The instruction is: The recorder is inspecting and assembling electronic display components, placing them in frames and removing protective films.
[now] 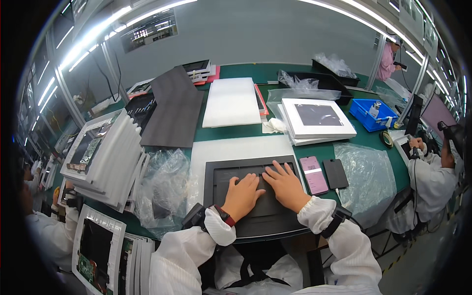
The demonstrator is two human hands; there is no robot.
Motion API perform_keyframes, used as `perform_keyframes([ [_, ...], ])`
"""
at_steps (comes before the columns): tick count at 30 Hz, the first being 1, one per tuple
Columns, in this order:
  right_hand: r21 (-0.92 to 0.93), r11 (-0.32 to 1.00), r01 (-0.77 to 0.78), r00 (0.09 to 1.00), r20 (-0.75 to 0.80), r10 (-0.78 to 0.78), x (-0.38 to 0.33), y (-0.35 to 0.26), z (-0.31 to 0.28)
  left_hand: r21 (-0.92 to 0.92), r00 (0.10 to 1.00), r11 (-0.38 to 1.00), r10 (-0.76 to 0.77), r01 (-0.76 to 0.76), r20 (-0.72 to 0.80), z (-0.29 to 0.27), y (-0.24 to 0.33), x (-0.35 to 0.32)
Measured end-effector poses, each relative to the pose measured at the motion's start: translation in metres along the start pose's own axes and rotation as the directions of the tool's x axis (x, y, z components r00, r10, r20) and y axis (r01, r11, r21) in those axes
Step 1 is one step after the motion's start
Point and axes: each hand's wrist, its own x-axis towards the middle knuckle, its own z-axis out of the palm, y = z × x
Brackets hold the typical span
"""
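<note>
In front of me a dark grey flat panel [231, 169] with a raised frame lies on a white foam sheet [246, 146] at the near edge of the bench. My left hand [242, 196] rests on the panel's middle, fingers spread and thumb pointing right. Beside it my right hand [285, 186] lies flat on the panel, fingers stretched toward its upper edge. Both hands touch the panel's face without gripping anything. To the right of the panel are a pink phone [313, 175] and a black power bank [335, 174] with a white cable.
Stacked white frames with circuit boards [93, 152] stand left, near crumpled clear plastic [164, 189]. Farther back are a dark grey sheet [172, 110], white foam [231, 103], a white framed screen [319, 118] and a blue bin [372, 115]. Co-workers sit at both sides.
</note>
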Motion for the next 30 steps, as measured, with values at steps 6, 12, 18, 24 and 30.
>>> perform_keyframes([
  [6,0.168,0.985,0.039,0.998,-0.052,-0.031,0.002,-0.019,-0.03,-0.142,0.999,0.989,-0.047,0.042,-0.028,-0.021,-0.004,-0.019],
  [12,0.289,0.957,0.022,0.938,0.325,-0.119,-0.069,-0.083,-0.063,-0.353,0.975,0.919,-0.211,0.174,-0.068,-0.063,-0.011,-0.077],
  [18,0.168,0.965,0.202,0.943,0.232,-0.238,-0.064,-0.073,-0.058,-0.531,0.908,0.79,-0.409,0.305,-0.088,-0.088,-0.046,-0.095],
  [24,0.121,0.958,0.259,0.956,0.108,-0.272,-0.046,-0.064,-0.098,-0.549,0.958,0.795,-0.282,0.259,0.044,-0.098,-0.079,-0.101],
  [30,0.055,0.945,0.321,0.946,0.031,-0.323,-0.017,-0.051,-0.133,-0.552,0.989,0.828,-0.141,0.098,-0.036,-0.09,-0.08,-0.092],
])
